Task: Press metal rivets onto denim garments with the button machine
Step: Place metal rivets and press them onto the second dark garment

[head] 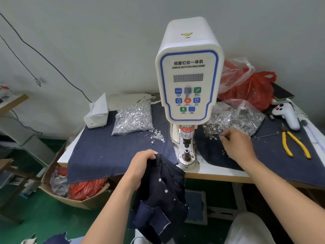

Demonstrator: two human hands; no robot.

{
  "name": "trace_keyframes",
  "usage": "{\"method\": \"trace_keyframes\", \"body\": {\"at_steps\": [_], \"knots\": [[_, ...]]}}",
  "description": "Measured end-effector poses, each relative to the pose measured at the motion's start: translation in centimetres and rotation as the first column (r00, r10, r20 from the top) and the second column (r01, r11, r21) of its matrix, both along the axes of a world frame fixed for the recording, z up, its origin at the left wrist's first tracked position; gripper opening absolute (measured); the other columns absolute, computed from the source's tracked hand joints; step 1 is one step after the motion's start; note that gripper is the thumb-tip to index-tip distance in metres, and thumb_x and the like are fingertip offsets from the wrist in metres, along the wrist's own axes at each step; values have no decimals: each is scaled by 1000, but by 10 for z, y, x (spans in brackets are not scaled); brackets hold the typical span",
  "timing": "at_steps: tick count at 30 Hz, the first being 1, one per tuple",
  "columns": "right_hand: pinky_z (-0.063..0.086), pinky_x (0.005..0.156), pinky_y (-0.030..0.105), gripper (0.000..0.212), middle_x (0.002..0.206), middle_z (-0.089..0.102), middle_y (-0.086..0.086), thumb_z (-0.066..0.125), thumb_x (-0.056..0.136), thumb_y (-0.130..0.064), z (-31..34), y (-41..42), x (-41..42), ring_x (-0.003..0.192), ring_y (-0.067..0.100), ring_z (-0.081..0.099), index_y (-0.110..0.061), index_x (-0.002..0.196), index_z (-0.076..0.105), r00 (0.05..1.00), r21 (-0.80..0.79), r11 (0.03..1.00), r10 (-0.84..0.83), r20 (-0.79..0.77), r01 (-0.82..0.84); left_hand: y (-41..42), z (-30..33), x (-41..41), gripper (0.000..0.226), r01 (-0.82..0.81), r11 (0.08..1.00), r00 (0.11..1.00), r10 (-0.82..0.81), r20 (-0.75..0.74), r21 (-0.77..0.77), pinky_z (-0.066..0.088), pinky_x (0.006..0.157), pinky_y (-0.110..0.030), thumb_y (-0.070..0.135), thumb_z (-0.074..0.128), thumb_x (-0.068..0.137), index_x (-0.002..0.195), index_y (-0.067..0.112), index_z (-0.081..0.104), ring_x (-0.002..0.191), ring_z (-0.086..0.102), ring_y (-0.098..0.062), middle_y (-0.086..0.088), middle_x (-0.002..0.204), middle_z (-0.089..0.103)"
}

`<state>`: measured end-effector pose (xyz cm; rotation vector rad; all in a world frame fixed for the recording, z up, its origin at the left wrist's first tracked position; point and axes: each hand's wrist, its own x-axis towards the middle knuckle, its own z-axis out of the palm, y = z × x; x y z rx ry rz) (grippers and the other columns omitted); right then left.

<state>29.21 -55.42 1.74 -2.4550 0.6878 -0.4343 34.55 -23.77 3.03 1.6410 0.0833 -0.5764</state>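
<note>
Dark denim garment (pixel 163 187) bunched in left hand (pixel 140 166), hanging off counter (pixel 216 171) edge before white button machine (pixel 189 76). Right hand (pixel 237 145) fingertips pinched together over loose rivets (pixel 211 131).

the button machine (pixel 189 74) is white with a blue outline round its panel, black lettering, a grey display, blue, green and red buttons, and a yellow warning triangle on top; a red label sits on its lower shaft. the denim garment (pixel 163 189) is very dark indigo with pale frayed edges and silvery rivets in a row. the cloth (pixel 109 152) spread over the white table (pixel 216 173) is a mid navy. the bags of rivets (pixel 133 118) gleam silver through clear plastic. the pliers (pixel 295 145) have yellow handles. a plastic bag (pixel 253 88) behind is bright red. the controller (pixel 288 115) is white with red and black spots. the floor (pixel 44 217) is green, the wall (pixel 88 41) pale grey.
</note>
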Motion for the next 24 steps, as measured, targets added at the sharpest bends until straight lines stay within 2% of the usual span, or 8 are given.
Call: {"method": "trace_keyframes", "body": {"at_steps": [2, 4, 8, 11, 14, 16, 20, 24], "knots": [[47, 67, 27, 9, 81, 67, -8, 70, 94, -14, 5, 9, 1, 72, 17, 66, -23, 93, 69, 998, 222, 975, 6, 57, -19, -5, 1, 3, 27, 49, 996, 993, -56, 100, 75, 41, 75, -39, 32, 54, 61, 75, 12, 66, 74, 52, -22, -5, 76, 61], [53, 58, 19, 12, 85, 71, -2, 70, 95, -7, 8, 20, 0, 63, 13, 70, -18, 99, 73, 996, 456, 888, 28, 83, -63, -9, -2, 6, 35, 88, 988, 977, -111, 184, 127, 36, 74, -38, 31, 50, 64, 76, 0, 57, 72, 45, -20, -6, 73, 54], [60, 61, 20, 4, 73, 75, 8, 72, 93, -3, 18, 38, -5, 62, 13, 74, -6, 92, 74, 993, 645, 756, 81, 81, -114, -10, -9, 8, 33, 60, 985, 961, -100, 259, 160, 31, 69, -38, 30, 50, 65, 73, -2, 51, 70, 39, -17, -5, 71, 48], [61, 60, 22, 6, 71, 76, 6, 71, 94, -4, 27, 54, -9, 62, 14, 72, 1, 91, 74, 992, 796, 592, 82, 93, -124, -10, -10, 10, 33, 67, 985, 963, -106, 250, 161, 31, 70, -38, 29, 50, 67, 74, -3, 50, 72, 38, -18, -5, 71, 48], [61, 60, 22, 10, 71, 74, 8, 73, 93, -8, 33, 69, -11, 61, 13, 69, 1, 90, 75, 993, 911, 398, 95, 74, -106, -10, -11, 12, 35, 63, 984, 966, -102, 236, 166, 31, 72, -39, 29, 50, 67, 76, -4, 51, 73, 38, -18, -5, 73, 49], [58, 55, 22, 12, 73, 71, 10, 77, 87, -8, 37, 77, -11, 59, 12, 67, 3, 90, 74, 995, 975, 205, 80, 65, -80, -9, -12, 12, 35, 66, 983, 969, -104, 226, 171, 30, 72, -39, 29, 50, 66, 76, -4, 51, 74, 38, -19, -6, 74, 49], [57, 49, 21, 4, 71, 72, 11, 80, 65, -5, 39, 87, -11, 58, 12, 71, -1, 66, 79, 1000, 988, -152, -16, -6, 3, -9, -13, 12, 31, 79, 982, 968, -116, 223, 171, 32, 70, -38, 27, 49, 68, 76, -3, 53, 73, 40, -18, -4, 72, 52], [58, 48, 23, 7, 80, 75, 18, 80, 75, 1, 33, 89, -13, 63, 17, 74, 3, 69, 78, 996, 975, -215, -49, -74, 62, -9, -13, 12, 33, 73, 984, 969, -109, 221, 163, 32, 71, -37, 27, 49, 67, 76, -5, 53, 73, 41, -18, -5, 72, 52]]}}
